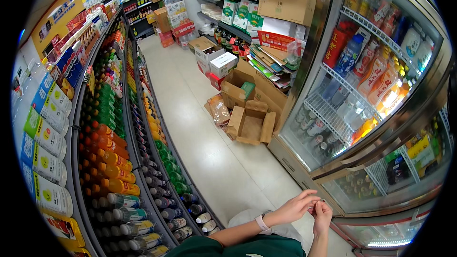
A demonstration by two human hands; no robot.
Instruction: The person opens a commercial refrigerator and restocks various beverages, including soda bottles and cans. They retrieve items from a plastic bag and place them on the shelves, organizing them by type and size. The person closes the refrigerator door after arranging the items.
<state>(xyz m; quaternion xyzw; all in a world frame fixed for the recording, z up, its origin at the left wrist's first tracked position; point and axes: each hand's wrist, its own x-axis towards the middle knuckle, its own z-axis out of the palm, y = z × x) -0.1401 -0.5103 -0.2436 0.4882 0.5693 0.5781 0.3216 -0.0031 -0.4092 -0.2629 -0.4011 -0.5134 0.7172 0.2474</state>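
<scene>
My left hand, with a pale pink watch band on its wrist, reaches across to my right hand. Both are raised in front of my body at the lower right, fingertips meeting. A tiny dark spot shows at the right fingertips; whether it is a small held thing is too small to tell. Behind the hands stands the glass-door drinks fridge, its doors closed. Bottles and cans fill its wire shelves.
Tiered shelves of bottled drinks run along the left. An open cardboard box lies on the tiled floor by the fridge. Flattened cardboard and more cartons are piled behind it. The fridge's door handles stick out.
</scene>
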